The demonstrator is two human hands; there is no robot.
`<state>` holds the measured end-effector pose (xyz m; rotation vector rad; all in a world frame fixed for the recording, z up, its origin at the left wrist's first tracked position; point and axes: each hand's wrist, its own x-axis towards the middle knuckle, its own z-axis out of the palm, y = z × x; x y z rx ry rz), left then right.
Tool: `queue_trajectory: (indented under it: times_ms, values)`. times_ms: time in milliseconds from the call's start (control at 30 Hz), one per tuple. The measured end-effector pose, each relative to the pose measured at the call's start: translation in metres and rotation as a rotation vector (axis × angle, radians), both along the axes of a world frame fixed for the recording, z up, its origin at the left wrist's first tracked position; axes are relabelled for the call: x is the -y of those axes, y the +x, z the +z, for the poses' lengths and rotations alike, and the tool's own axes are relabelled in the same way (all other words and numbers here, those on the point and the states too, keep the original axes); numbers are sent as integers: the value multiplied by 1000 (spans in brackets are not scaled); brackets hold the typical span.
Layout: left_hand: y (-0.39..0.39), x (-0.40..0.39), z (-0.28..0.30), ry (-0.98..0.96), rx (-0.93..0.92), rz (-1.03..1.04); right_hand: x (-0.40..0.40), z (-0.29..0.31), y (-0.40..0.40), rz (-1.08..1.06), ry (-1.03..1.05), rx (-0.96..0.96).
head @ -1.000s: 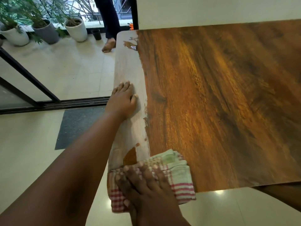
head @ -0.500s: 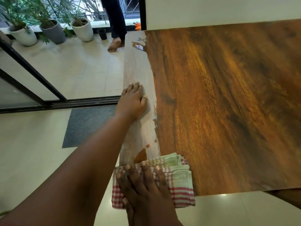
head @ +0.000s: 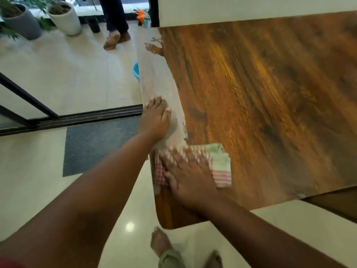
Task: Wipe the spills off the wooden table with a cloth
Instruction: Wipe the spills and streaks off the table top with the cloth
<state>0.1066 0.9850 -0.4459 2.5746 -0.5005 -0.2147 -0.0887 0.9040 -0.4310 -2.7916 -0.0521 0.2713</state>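
A folded red-checked and pale green cloth (head: 220, 163) lies near the wooden table's (head: 270, 93) near left corner. My right hand (head: 188, 175) presses flat on the cloth with spread fingers, blurred by motion. My left hand (head: 155, 118) rests flat, fingers together, on the pale whitish film (head: 154, 78) that covers the table's left strip. A brown wet patch (head: 154, 48) breaks the film at the far left corner. Behind the cloth the near corner shows dark brown wood (head: 170, 207).
Another person's bare feet (head: 114, 40) stand on the tiled floor beyond the table. Potted plants (head: 64, 16) line the far left. A dark mat (head: 100, 146) lies by the sliding door track. A blue tub (head: 136, 69) shows under the table edge. My own feet (head: 160, 242) are below.
My right hand has pushed the cloth forward, away from the near edge, over the small brown spill and toward my left hand. The corner behind it now shows dark wood. My left hand stayed put.
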Motion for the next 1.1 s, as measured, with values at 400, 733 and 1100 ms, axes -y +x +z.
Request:
queue_trajectory:
  times_ms: [400,733,1100]
  values:
    - [32,-41,16,157,43,-292,-47,18,-57,75,-122,-163]
    - [58,-66,15,183,43,-57,-14,1,55,48,-54,-79]
    - [79,-55,7,144,5,242,13,-5,240,123,-76,-83]
